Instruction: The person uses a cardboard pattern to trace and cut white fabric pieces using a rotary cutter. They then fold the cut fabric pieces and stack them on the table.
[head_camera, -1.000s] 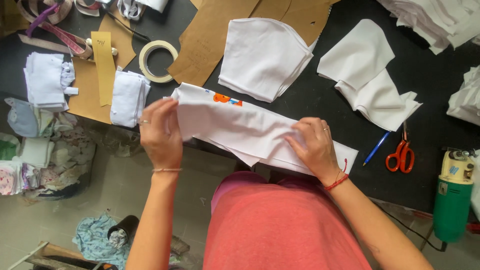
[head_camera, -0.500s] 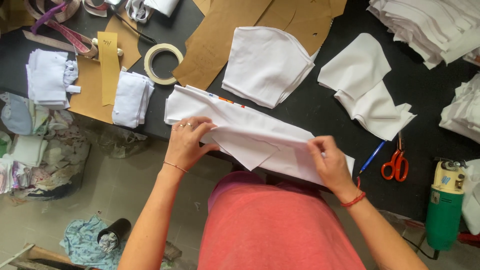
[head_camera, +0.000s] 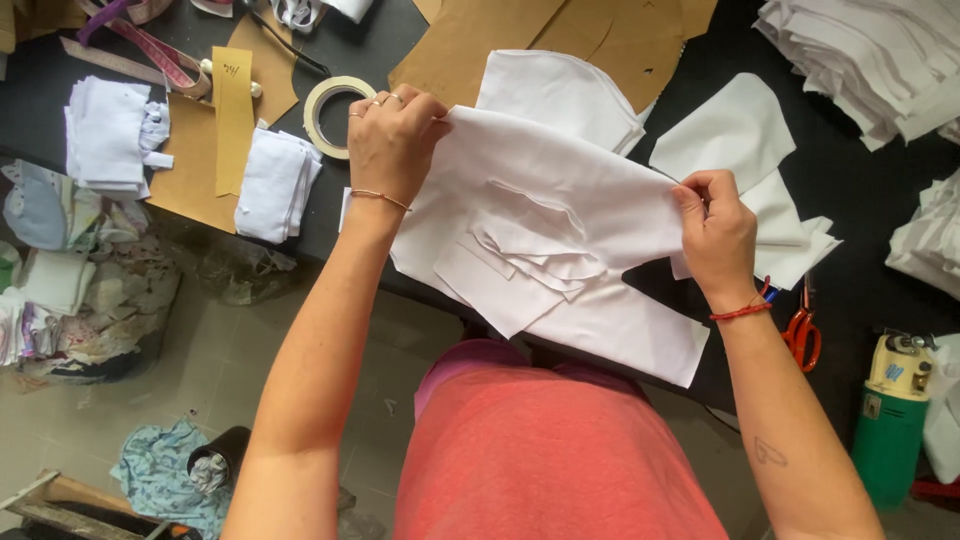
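Gripping opposite edges of a bundle of white fabric pieces (head_camera: 540, 230), the left hand (head_camera: 392, 135) and right hand (head_camera: 715, 235) hold it taut (layers hanging loose underneath) just right of the tape roll (head_camera: 330, 112), above the black table (head_camera: 860, 260).

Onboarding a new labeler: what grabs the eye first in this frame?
Centre frame, the left hand and right hand pinch a stack of white cut fabric pieces by its top corners over the black worktable. A ring-shaped roll of beige tape lies left of it; orange-handled scissors lie right.
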